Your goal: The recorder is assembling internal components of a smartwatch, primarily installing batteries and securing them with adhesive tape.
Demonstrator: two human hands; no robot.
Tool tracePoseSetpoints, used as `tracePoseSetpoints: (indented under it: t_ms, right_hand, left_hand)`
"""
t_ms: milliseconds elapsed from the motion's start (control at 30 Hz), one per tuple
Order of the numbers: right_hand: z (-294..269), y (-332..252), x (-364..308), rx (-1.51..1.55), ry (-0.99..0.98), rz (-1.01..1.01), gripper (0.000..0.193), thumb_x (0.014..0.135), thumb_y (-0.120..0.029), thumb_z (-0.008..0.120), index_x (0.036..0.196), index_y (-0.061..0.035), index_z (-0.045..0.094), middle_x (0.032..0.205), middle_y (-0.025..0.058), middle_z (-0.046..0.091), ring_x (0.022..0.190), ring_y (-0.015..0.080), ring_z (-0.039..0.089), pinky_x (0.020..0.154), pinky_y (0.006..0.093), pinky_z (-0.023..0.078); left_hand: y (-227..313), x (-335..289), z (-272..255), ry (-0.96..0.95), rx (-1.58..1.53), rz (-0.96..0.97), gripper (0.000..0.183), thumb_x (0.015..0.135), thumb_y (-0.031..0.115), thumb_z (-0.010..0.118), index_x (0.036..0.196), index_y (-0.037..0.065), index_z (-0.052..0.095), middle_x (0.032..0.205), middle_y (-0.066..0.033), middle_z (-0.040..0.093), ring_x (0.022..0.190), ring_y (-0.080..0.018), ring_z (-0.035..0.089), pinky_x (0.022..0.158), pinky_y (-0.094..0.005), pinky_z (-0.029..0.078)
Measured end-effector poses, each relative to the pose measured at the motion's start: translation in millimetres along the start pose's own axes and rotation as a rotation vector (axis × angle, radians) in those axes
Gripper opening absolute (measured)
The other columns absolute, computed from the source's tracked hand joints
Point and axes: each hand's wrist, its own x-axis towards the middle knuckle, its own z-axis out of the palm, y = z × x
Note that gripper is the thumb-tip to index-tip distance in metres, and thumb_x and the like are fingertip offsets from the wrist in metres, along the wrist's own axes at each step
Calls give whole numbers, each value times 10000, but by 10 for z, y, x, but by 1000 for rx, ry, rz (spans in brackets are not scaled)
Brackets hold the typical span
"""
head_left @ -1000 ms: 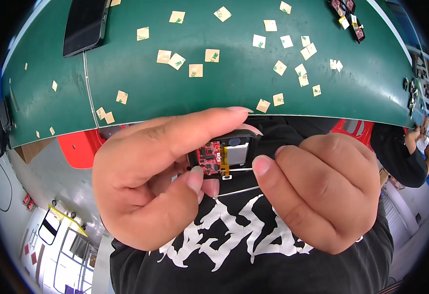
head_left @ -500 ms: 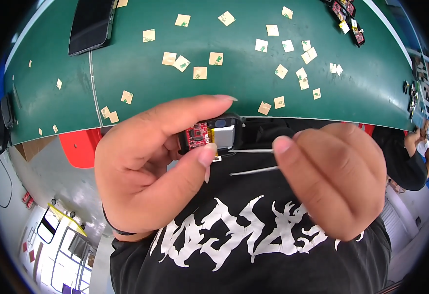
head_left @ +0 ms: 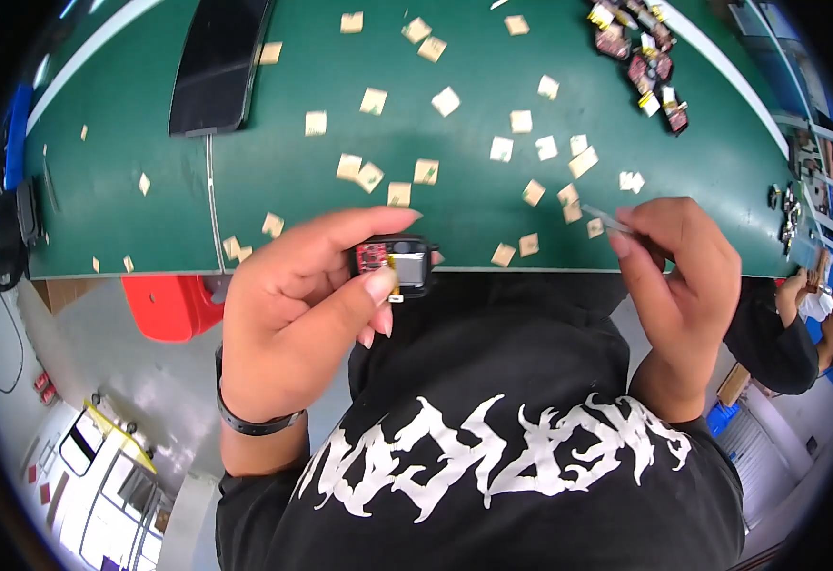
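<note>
Between the thumb and fingers of my left hand (head_left: pixel 293 305) is a small black device housing (head_left: pixel 420 249), its inside facing up. A red circuit board (head_left: pixel 371 256) and a silver battery cell (head_left: pixel 409 270) with yellow tape show in it. My right hand (head_left: pixel 678 271) pinches metal tweezers (head_left: pixel 607 218), their tips over the green table among small square adhesive pieces (head_left: pixel 570 211). Whether the tips touch a piece is too small to tell. Most of the tweezers' body is hidden by my fingers.
Many beige adhesive squares (head_left: pixel 373 101) lie scattered over the green table (head_left: pixel 455 143). A dark flat-screen device (head_left: pixel 217 71) stands at the back left. Several opened device housings (head_left: pixel 647 68) are heaped at the back right. A red stool (head_left: pixel 164 309) is below the table's left edge; another person's arm (head_left: pixel 797 295) is far right.
My right hand has moved away from the housing, right and forward over the table, with the tweezers. My left hand still holds the housing. The view has shifted, showing more of the table's back.
</note>
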Motion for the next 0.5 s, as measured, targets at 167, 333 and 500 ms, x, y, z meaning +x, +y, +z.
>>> tracePoseSetpoints:
  t_ms: [167, 333, 500]
  right_hand:
    - [-88, 571, 27, 137, 347, 442, 132, 837, 3, 744, 924, 32, 649, 793, 29, 587, 602, 70, 444, 539, 224, 378]
    - [-341, 936, 136, -123, 492, 353, 210, 904, -57, 698, 775, 31, 557, 805, 83, 596, 631, 154, 499, 591, 278, 426]
    - [-375, 1212, 529, -365, 389, 162, 255, 904, -111, 683, 745, 42, 556, 1036, 195, 673, 888, 358, 627, 758, 392, 511]
  left_hand:
    - [-142, 73, -192, 158, 73, 118, 383, 899, -52, 579, 1282, -59, 574, 1002, -133, 667, 666, -99, 591, 586, -225, 492]
    - [-179, -32, -482, 437, 237, 211, 340, 923, -37, 605, 1263, -40, 598, 958, -65, 622, 723, -112, 603, 655, -232, 498]
    - [-142, -181, -1040, 722, 322, 242, 317, 937, 4, 629, 1251, -42, 619, 962, -59, 630, 715, -98, 611, 638, -216, 501]
